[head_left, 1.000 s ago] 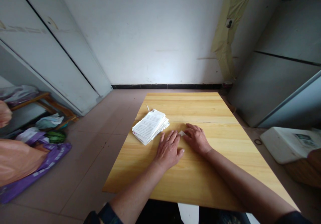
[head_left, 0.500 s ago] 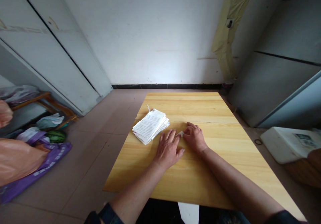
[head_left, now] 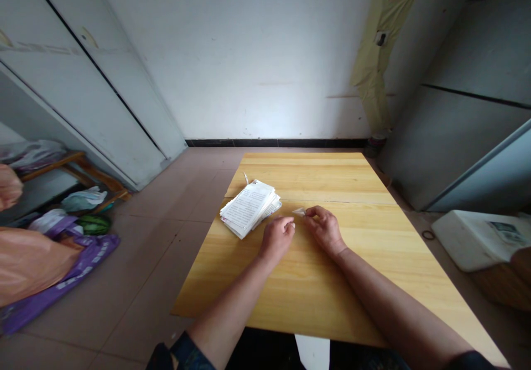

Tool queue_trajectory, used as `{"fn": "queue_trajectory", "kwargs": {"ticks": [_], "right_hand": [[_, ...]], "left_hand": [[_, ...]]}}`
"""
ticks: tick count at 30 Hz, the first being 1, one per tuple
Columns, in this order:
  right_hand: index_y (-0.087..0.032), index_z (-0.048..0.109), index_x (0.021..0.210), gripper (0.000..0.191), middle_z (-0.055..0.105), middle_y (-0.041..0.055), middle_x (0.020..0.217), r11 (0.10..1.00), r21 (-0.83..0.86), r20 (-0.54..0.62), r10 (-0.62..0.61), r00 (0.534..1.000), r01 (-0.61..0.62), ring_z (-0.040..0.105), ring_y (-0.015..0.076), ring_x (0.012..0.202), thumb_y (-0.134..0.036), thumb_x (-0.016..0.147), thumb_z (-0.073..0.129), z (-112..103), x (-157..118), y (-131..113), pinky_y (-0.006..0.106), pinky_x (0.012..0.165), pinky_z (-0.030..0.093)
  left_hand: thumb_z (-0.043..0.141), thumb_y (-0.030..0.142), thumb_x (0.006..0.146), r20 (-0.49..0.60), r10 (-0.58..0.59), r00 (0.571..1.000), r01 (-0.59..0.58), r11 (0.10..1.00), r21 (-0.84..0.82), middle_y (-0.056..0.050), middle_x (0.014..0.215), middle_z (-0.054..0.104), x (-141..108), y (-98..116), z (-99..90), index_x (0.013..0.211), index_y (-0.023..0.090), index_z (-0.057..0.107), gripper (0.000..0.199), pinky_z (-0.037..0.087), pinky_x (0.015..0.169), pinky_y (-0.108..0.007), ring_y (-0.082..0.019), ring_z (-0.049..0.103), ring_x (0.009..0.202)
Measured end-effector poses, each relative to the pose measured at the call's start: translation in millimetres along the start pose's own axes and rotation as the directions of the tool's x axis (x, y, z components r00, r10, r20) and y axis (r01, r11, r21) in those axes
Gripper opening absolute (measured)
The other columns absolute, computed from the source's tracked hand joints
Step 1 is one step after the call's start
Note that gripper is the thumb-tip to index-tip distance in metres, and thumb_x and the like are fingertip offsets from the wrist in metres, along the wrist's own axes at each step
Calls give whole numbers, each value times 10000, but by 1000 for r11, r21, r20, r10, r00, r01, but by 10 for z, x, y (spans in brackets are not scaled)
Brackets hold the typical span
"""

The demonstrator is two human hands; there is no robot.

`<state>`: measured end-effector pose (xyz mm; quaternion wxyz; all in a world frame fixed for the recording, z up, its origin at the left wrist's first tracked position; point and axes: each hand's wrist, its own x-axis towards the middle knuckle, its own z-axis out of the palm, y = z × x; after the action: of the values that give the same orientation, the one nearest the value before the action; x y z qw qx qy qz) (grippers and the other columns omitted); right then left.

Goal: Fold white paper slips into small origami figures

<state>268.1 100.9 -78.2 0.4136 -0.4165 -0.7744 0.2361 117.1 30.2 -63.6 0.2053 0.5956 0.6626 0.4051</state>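
Small piece of folded paper [head_left: 298, 212]: one, white, pointed in outline. Located near the middle of the wooden table [head_left: 385, 232], at the fingertips of the right hand. Compared with the earlier frames, it lies slightly farther from the person and stands apart from the left hand, whose fingertips previously reached its edge.

Right hand [head_left: 324, 229]: thumb and forefinger pinch the near right end of the paper; remaining fingers bent. Earlier the same hand was at the paper's right side, lower over the table; the fingers now show more arched.

Left hand [head_left: 277, 238]: the most altered item. Formerly spread flat on the table, palm down, thumb out to the side; now drawn into a loose fist, thumb against the curled forefinger, grip let go of the paper. Whether anything is inside the fist cannot be told. Position: near side of the paper, just beside the stack.

Stack of printed sheets [head_left: 248, 208]: one, edges uneven, fanned toward the right. On the left part of the table; place unchanged.

Narrow white strip [head_left: 245, 178]: one, beyond the stack, near the table's left edge; unchanged.

Floor, left: purple bag [head_left: 93, 256] and watermelon [head_left: 94, 224], as before.
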Motion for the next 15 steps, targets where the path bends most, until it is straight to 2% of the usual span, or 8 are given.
{"fn": "queue_trajectory", "kwargs": {"ticks": [2,3,5,7,9,11,15], "right_hand": [[-210,594,762,63,679,30,754,998,41,-22,-56,998,57,627,192,728,-253,791,558,-2,-11,-20,325,718,466],[-212,589,778,64,677,30,772,994,55,-34,-88,996,90,628,193,748,-257,805,552,-4,-19,-31,329,730,466],[-217,578,799,63,671,30,795,987,60,-58,-144,988,147,624,192,772,-262,828,546,-10,-35,-59,334,744,464],[-220,567,807,58,664,31,810,980,36,-82,-194,978,198,615,191,780,-261,843,548,-19,-48,-89,337,744,461],[-220,560,811,49,659,38,832,967,0,-99,-255,962,256,605,192,792,-245,852,550,-29,-56,-122,344,749,456],[-217,561,811,54,653,48,854,947,-33,-98,-321,942,319,592,191,805,-223,862,543,-39,-59,-159,348,755,451],[-212,572,821,96,638,58,838,913,-28,-59,-409,911,408,566,184,799,-187,888,508,-60,-70,-240,337,734,452]], "left_hand": [[555,219,802,20,-116,993,117,967,-226,-84,852,696,45,38,38,921,165,700,195,506,732,-334,-200,634,771],[580,265,795,44,-173,984,177,923,-341,-73,810,692,59,61,57,910,164,699,193,504,660,-302,-181,627,705],[621,357,775,102,-260,960,273,793,-545,-64,764,676,71,110,94,864,149,693,237,470,543,-250,-149,599,611],[645,418,755,147,-294,945,308,637,-707,-66,753,662,68,151,127,824,133,678,295,444,508,-225,-130,584,594],[677,430,730,173,-292,941,304,497,-813,-62,743,649,61,177,152,808,125,660,316,442,524,-216,-122,583,611],[716,413,699,200,-285,937,305,395,-866,-49,728,635,54,189,166,802,122,650,316,440,547,-215,-114,579,618],[766,356,650,245,-275,930,321,280,-905,-28,725,620,45,178,165,845,121,655,325,411,552,-200,-93,554,611]]}}
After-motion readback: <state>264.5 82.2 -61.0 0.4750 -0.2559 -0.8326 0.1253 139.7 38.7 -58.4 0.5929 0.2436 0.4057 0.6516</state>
